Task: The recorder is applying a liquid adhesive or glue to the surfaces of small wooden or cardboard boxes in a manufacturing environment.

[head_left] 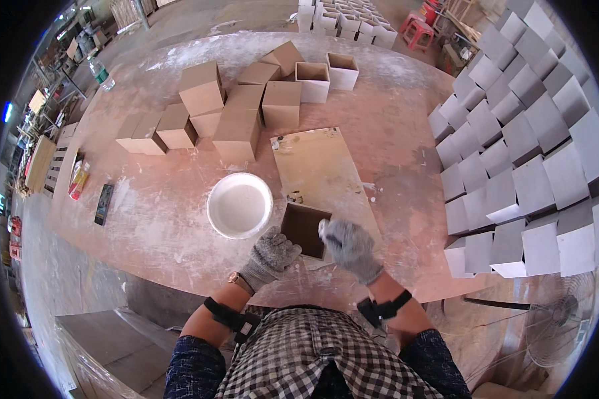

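Observation:
Just in front of me an open-topped square box [298, 233] with a dark inside rests at the near end of a worn tan board [323, 166]. My left hand [274, 255], in a grey knit glove, is closed in a loose fist against the box's near left side. Over the box's right edge is my right hand [351, 250], gloved alike, its fingers curled and whitened at the tips. What either hand may grip is hidden. Left of the box stands a round white tub [239, 206] holding white paste or liquid.
Brown boxes [236, 130] cluster at the table's far side, beside two open pale boxes [312, 83]. Stacked grey-white boxes [506, 156] form a wall on the right. A phone [103, 204] and a plastic bottle [101, 73] lie left. A fan [556, 319] stands near right.

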`<state>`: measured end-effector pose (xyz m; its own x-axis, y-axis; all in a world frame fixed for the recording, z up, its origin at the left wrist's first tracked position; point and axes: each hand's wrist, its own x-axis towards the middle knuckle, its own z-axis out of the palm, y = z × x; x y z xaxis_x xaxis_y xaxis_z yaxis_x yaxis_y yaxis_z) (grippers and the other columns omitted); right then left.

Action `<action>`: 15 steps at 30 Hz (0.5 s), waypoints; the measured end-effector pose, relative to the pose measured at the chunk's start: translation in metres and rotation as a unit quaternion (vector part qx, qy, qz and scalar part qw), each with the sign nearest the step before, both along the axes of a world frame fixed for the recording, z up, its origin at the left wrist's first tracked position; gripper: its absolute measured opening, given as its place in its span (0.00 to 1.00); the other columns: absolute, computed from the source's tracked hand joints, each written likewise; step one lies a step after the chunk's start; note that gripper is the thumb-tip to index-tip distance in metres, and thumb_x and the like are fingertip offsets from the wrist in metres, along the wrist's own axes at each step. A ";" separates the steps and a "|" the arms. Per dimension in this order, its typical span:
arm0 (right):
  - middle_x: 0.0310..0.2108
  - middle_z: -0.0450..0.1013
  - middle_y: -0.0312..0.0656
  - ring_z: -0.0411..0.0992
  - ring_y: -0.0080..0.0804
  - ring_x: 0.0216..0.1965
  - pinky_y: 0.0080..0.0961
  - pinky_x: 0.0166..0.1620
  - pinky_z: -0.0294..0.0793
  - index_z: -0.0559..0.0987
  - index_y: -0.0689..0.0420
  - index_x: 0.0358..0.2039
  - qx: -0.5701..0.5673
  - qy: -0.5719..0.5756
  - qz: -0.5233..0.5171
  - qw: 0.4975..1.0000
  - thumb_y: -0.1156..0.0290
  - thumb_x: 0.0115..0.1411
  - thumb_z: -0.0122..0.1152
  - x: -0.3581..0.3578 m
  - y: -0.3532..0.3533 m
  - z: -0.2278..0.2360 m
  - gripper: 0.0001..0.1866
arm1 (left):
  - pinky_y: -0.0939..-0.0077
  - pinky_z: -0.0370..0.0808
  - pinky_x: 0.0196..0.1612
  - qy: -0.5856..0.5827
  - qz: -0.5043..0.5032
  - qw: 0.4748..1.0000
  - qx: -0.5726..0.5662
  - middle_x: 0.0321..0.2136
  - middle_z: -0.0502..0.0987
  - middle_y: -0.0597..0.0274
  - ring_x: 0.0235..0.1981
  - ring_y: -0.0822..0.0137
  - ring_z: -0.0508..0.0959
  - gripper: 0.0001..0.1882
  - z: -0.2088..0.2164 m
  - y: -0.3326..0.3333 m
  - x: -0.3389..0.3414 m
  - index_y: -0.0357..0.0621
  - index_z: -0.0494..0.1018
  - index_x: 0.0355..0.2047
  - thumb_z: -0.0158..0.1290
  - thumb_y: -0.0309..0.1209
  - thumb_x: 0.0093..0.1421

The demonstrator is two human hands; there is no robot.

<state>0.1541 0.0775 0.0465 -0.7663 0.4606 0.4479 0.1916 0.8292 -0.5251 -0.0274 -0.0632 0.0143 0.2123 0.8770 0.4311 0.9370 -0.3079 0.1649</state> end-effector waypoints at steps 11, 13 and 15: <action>0.31 0.73 0.40 0.72 0.40 0.33 0.32 0.36 0.73 0.76 0.53 0.33 -0.043 0.022 0.089 0.995 0.74 0.48 0.64 0.033 -0.041 -0.022 0.10 | 0.60 0.68 0.43 -0.005 0.003 1.000 -0.012 0.18 0.69 0.62 0.26 0.60 0.72 0.11 0.001 0.001 0.001 0.47 0.75 0.30 0.55 0.36 0.46; 0.32 0.73 0.41 0.72 0.40 0.35 0.32 0.37 0.73 0.76 0.53 0.34 -0.091 -0.001 0.093 0.992 0.73 0.49 0.62 0.046 -0.042 -0.028 0.10 | 0.60 0.68 0.43 -0.009 -0.007 1.000 -0.007 0.18 0.69 0.62 0.26 0.60 0.72 0.11 0.002 0.003 0.001 0.47 0.75 0.29 0.56 0.37 0.46; 0.28 0.72 0.40 0.73 0.33 0.29 0.26 0.34 0.73 0.75 0.54 0.34 -0.189 0.024 0.091 0.977 0.79 0.52 0.60 0.057 -0.038 -0.023 0.09 | 0.60 0.68 0.43 -0.003 -0.001 0.999 -0.035 0.18 0.70 0.62 0.26 0.59 0.72 0.11 0.006 0.004 0.002 0.47 0.75 0.28 0.57 0.38 0.47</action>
